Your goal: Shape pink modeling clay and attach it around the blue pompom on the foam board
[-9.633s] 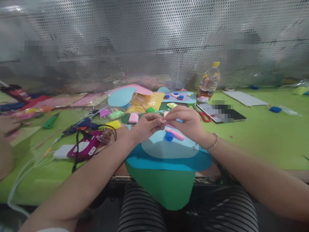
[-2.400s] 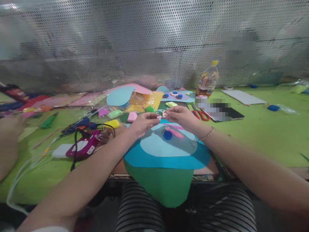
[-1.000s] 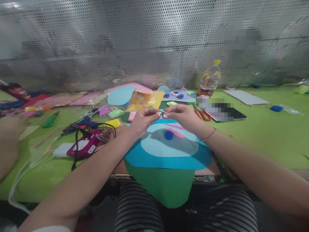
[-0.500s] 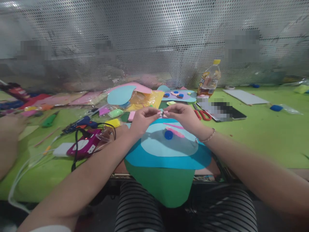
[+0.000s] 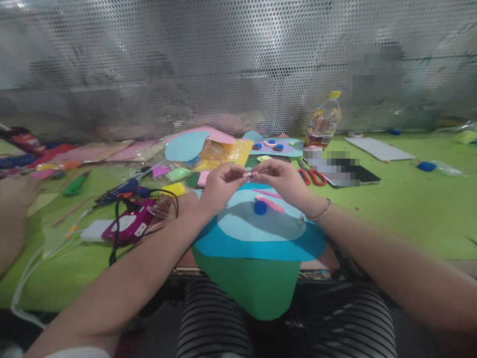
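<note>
My left hand point(image 5: 222, 184) and my right hand point(image 5: 280, 180) meet fingertip to fingertip above the layered paper shapes. Both are closed in a pinch, and whatever lies between the fingertips is too small and covered to name. Below them is a light blue paper oval point(image 5: 242, 226) on a darker blue sheet point(image 5: 257, 251), with a green paper piece point(image 5: 257, 288) hanging over the table edge. On the oval rest a round blue lump point(image 5: 260, 208), a pink strip piece point(image 5: 274, 205) and a thin pink strip point(image 5: 265, 193).
Red-handled scissors point(image 5: 315, 177), a dark tablet-like panel point(image 5: 350, 171) and a drink bottle point(image 5: 324, 122) stand or lie right of centre. Leftward are a glue gun point(image 5: 124, 191), a magenta power box point(image 5: 130, 223) with cables and a co-worker's hand point(image 5: 13, 219). A decorated paper shape point(image 5: 285, 147) lies behind.
My fingertips have drawn slightly closer together, and the small piece between them is more covered. The paper shapes and the items on them have stayed in place.
</note>
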Available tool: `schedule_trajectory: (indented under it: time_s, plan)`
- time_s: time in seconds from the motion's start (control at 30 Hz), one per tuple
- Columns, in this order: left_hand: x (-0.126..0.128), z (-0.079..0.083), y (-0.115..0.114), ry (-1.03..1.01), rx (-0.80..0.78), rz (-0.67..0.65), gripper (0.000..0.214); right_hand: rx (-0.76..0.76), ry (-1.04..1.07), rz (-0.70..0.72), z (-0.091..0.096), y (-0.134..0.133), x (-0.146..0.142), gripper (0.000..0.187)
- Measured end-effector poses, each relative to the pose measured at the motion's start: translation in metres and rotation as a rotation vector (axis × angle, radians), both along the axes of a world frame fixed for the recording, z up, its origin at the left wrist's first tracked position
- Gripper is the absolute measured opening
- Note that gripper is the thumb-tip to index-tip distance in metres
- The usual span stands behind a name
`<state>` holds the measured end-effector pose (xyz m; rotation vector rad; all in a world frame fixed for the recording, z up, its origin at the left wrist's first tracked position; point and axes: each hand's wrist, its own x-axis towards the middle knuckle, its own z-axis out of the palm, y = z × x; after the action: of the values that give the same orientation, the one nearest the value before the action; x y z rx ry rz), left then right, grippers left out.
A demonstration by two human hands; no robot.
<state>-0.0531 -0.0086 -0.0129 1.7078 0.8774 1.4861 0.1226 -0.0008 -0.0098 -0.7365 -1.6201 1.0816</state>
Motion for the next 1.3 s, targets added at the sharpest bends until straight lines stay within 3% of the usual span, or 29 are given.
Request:
schedule_trajectory:
  time_s: [0.17,0.4,0.9,1.3]
  plan:
    - [-0.0012,-0.0038,0.0018,0.081,0.145,0.046,0.015,-0.012,0.014,0.002,-0.0013,0.0005,-0.0001,0.026]
    - [-0.0027,-0.0061,0.0036,0.106,0.185,0.052,0.014,0.005,0.009,0.01,-0.0018,0.0006,0.0006,0.023]
    - [-0.0031,-0.0103,0.0061,0.089,0.188,0.039,0.013,0.063,-0.031,0.0,0.0013,-0.0023,-0.0007,0.02]
    - [-0.0009,-0.0043,0.0004,0.084,0.139,0.04,0.015,0.085,-0.08,0.015,0.0006,-0.0019,-0.0007,0.023]
